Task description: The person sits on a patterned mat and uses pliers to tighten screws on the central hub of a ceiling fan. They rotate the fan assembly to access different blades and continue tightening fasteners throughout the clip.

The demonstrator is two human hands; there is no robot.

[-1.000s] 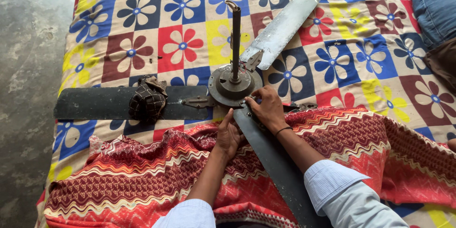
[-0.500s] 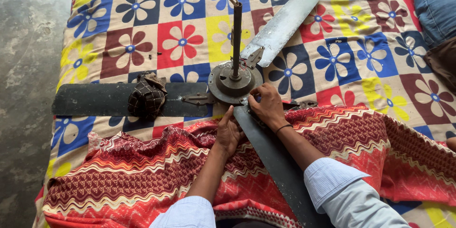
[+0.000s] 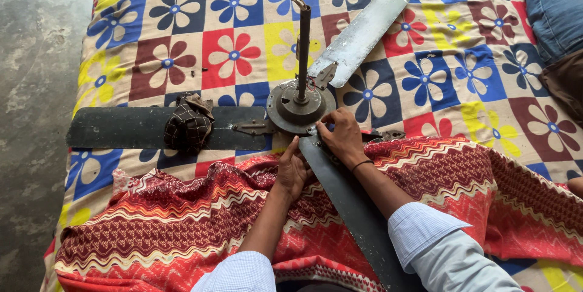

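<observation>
A bed with a flower-patterned sheet (image 3: 182, 18) is carrying an old ceiling fan, and a grey floor (image 3: 30, 85) is showing along the bed's left edge. Near that left edge a dark fan blade (image 3: 121, 128) is lying flat, and a checked cloth (image 3: 188, 125) is sitting bunched on top of it. A red zigzag blanket (image 3: 152, 219) is covering the near edge of the bed. The left hand (image 3: 293, 169) is resting on this blanket with its fingers loosely curled and one finger pointing up at the fan; I cannot tell if it is holding anything. The round fan motor (image 3: 300, 106) is sitting in the middle of the bed, with its rod (image 3: 303, 49) standing straight up. The right hand (image 3: 342, 137) is lying with bent fingers on the top end of a second dark blade (image 3: 358, 219), right where it is meeting the motor. A pale blade (image 3: 363, 35) is pointing toward the bed's far right corner. Blue jeans (image 3: 555, 6) of another person are showing at the right edge.
</observation>
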